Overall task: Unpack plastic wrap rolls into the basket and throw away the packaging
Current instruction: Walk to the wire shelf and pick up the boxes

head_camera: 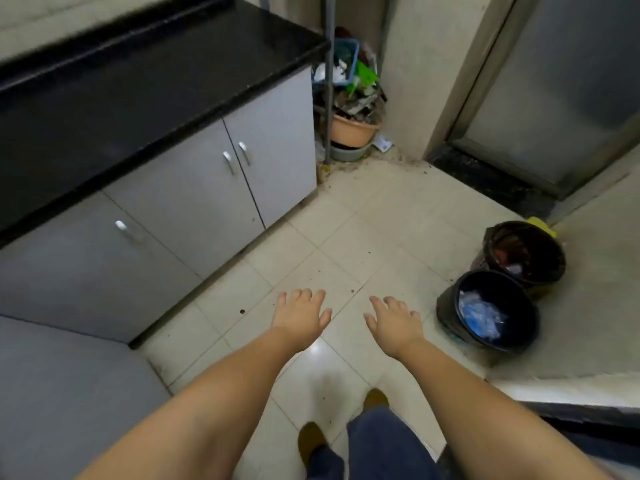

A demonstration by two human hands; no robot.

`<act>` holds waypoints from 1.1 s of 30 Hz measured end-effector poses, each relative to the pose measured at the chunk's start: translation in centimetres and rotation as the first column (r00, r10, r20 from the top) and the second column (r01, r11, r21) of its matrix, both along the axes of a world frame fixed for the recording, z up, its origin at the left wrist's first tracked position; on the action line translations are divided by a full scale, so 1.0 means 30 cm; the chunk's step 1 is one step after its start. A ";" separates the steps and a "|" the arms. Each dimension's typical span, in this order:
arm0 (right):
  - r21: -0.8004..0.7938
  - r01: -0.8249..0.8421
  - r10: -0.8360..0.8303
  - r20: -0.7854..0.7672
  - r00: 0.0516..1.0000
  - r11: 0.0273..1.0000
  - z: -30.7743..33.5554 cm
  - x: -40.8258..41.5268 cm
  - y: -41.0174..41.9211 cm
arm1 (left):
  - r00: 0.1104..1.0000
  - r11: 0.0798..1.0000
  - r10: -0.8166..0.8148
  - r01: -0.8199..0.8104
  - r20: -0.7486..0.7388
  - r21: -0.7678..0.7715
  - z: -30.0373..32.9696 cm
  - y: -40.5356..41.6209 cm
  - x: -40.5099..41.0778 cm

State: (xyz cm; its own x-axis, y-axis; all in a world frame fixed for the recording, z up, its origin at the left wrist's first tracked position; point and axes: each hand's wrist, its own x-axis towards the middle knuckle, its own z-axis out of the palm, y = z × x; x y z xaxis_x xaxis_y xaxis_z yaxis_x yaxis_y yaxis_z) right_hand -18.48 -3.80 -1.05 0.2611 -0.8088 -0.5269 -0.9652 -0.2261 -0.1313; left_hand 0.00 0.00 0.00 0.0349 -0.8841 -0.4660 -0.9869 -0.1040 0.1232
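Open tiled floor (349, 237) stretches ahead of both empty, spread hands, the left hand (300, 318) and right hand (393, 323) held apart above it. Grey cabinets (194, 192) under a black counter (138, 74) wall off the left; two black bins (485, 313) crowd the right, and a cluttered corner rack (346, 84) blocks the far end.

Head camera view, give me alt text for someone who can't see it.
Both hands, left hand and right hand, reach forward open and empty over a tiled kitchen floor. Two black bins stand at right, the nearer holding crumpled clear plastic; grey cabinets run along the left.
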 end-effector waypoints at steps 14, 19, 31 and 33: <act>-0.020 0.010 -0.010 0.002 1.000 1.000 0.045 -0.224 -0.814 | 0.999 0.998 -0.051 0.051 0.000 -0.040 0.083 -0.844 -0.193; -0.057 -0.038 0.035 -0.055 0.998 0.998 0.115 -0.292 -1.212 | 0.998 0.996 0.027 -0.032 -0.060 -0.079 0.131 -1.166 -0.249; -0.178 -0.125 0.136 0.045 0.990 0.976 0.215 0.084 -2.169 | 0.972 0.943 0.209 -0.230 -0.107 -0.240 0.204 -2.053 0.085; -0.204 -0.118 0.135 0.074 0.988 0.972 0.265 0.161 -2.344 | 0.973 0.933 0.203 -0.227 -0.113 -0.278 0.261 -2.229 0.170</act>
State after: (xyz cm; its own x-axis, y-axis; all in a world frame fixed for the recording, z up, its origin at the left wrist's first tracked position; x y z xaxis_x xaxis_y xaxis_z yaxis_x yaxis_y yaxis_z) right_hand -13.65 -74.14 6.90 0.4058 -0.8525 -0.3296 -0.9139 -0.3756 -0.1537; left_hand 5.10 -66.88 7.83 0.2115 -0.9561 -0.2026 -0.9303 -0.2606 0.2582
